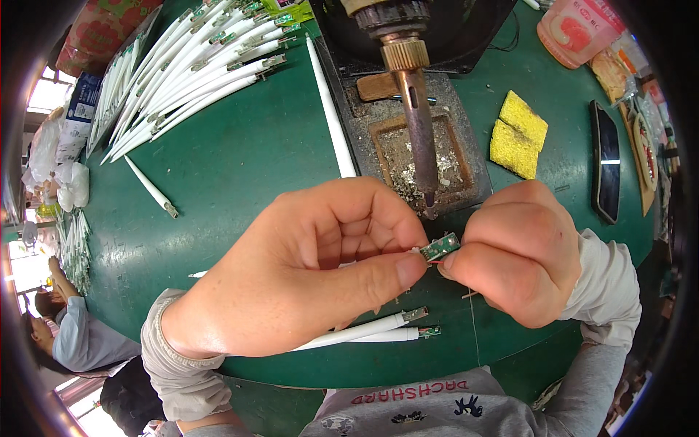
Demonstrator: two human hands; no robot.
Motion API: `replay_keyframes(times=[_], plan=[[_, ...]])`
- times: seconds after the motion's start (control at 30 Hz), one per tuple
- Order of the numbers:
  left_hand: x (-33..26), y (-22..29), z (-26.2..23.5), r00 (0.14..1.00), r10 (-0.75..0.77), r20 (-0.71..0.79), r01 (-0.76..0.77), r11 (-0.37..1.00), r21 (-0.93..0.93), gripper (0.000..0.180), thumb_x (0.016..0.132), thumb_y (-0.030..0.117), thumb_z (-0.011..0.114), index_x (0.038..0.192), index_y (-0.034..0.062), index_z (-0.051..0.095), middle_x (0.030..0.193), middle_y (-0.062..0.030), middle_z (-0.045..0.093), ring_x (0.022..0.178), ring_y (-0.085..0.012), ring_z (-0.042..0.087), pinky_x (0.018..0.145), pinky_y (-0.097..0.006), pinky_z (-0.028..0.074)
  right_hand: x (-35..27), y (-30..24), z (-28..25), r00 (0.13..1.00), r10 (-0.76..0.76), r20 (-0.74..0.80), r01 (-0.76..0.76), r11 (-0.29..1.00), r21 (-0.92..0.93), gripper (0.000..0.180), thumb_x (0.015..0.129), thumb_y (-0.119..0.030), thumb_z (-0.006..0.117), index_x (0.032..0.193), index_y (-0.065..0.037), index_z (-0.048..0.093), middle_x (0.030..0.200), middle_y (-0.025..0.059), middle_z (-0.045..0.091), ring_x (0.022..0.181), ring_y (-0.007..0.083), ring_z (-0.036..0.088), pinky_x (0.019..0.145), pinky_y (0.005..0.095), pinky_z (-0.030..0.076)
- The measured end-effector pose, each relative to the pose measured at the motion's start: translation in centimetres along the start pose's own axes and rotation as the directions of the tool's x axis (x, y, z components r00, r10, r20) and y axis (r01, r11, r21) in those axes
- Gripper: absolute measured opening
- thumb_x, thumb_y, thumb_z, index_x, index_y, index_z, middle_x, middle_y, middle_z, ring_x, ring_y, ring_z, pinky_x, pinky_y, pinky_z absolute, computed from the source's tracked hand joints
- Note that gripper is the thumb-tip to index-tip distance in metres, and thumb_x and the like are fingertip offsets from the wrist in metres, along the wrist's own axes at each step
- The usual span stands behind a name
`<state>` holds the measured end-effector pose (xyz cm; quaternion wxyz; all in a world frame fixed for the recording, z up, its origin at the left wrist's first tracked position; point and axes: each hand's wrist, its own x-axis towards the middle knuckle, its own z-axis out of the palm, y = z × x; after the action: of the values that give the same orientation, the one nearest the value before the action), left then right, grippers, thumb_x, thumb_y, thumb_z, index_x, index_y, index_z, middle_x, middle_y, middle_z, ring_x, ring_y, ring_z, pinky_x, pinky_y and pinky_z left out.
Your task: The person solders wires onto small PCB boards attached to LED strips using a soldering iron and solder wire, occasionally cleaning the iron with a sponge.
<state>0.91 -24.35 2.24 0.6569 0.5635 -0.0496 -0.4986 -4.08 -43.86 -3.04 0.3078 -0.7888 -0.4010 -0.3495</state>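
Just below and right of the middle of the frame, we have a small green board. Our left hand pinches its left end with thumb and finger. Our right hand is curled tight at the other end, by a thin red wire; we can't tell if it grips that wire.

Pink cup at upper right, dark phone at right.
A co-worker in light blue shows at lower left, pale plastic bags at the left edge.
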Motion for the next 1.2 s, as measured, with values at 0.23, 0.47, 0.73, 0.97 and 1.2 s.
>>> replay_keyframes(times=[0.23, 0.47, 0.73, 0.97, 1.2], plan=[[0.0, -0.7, -0.2, 0.992, 0.127, -0.005, -0.12, 0.951, 0.284, 0.017, 0.081, 0.002, 0.062, 0.094, -0.0023, 0.052, 0.076, -0.0035, 0.054, 0.061, -0.0066, 0.049, 0.051, -0.019, 0.039, 0.4, -0.3, -0.5, 0.984, 0.136, 0.112, -0.142, 0.989, 0.043, 0.024, 0.063, -0.005, 0.067, 0.083, -0.002, 0.055, 0.076, 0.0077, 0.05, 0.059, 0.0195, 0.048, 0.047, 0.0271, 0.038], [-0.1, -1.3, -0.2, 0.976, 0.219, 0.009, -0.197, 0.857, 0.476, 0.011, 0.081, -0.001, 0.061, 0.088, -0.0025, 0.053, 0.081, -0.0042, 0.056, 0.076, -0.0086, 0.051, 0.072, -0.023, 0.042, 1.4, -1.2, -1.4, 0.826, 0.469, 0.312, -0.531, 0.833, 0.153, 0.014, 0.075, -0.003, 0.063, 0.084, -0.001, 0.052, 0.077, 0.0084, 0.051, 0.064, 0.0176, 0.05, 0.053, 0.0241, 0.04], [-0.1, -0.3, 0.0, 0.989, 0.086, -0.122, -0.054, 0.968, 0.247, 0.011, 0.079, -0.002, 0.06, 0.086, -0.0009, 0.051, 0.077, -0.0044, 0.056, 0.062, -0.0054, 0.049, 0.053, -0.018, 0.038, 2.8, 0.5, -3.3, 0.475, 0.638, 0.606, -0.875, 0.267, 0.405, 0.023, 0.077, 0.0, 0.063, 0.093, 0.0, 0.047, 0.074, 0.0046, 0.053, 0.063, 0.0093, 0.054, 0.052, 0.0211, 0.042], [0.2, -0.5, -0.1, 0.975, 0.171, -0.141, -0.148, 0.976, 0.16, 0.009, 0.08, 0.002, 0.059, 0.084, 0.0, 0.051, 0.072, -0.0039, 0.055, 0.054, -0.0049, 0.047, 0.045, -0.017, 0.034, 3.8, 0.3, -4.1, 0.386, 0.623, 0.681, -0.92, 0.204, 0.335, 0.019, 0.082, -0.006, 0.06, 0.088, -0.001, 0.043, 0.069, 0.0078, 0.058, 0.053, 0.0094, 0.055, 0.046, 0.0177, 0.04], [0.3, -0.2, 0.0, 0.961, 0.239, -0.139, -0.207, 0.955, 0.211, 0.008, 0.079, 0.003, 0.059, 0.082, 0.0003, 0.051, 0.069, -0.004, 0.054, 0.054, -0.0052, 0.048, 0.045, -0.017, 0.033, 2.7, -0.3, -3.0, 0.481, 0.647, 0.592, -0.858, 0.21, 0.468, 0.017, 0.085, -0.006, 0.054, 0.09, -0.001, 0.038, 0.074, 0.011, 0.057, 0.06, 0.011, 0.056, 0.049, 0.019, 0.045]])
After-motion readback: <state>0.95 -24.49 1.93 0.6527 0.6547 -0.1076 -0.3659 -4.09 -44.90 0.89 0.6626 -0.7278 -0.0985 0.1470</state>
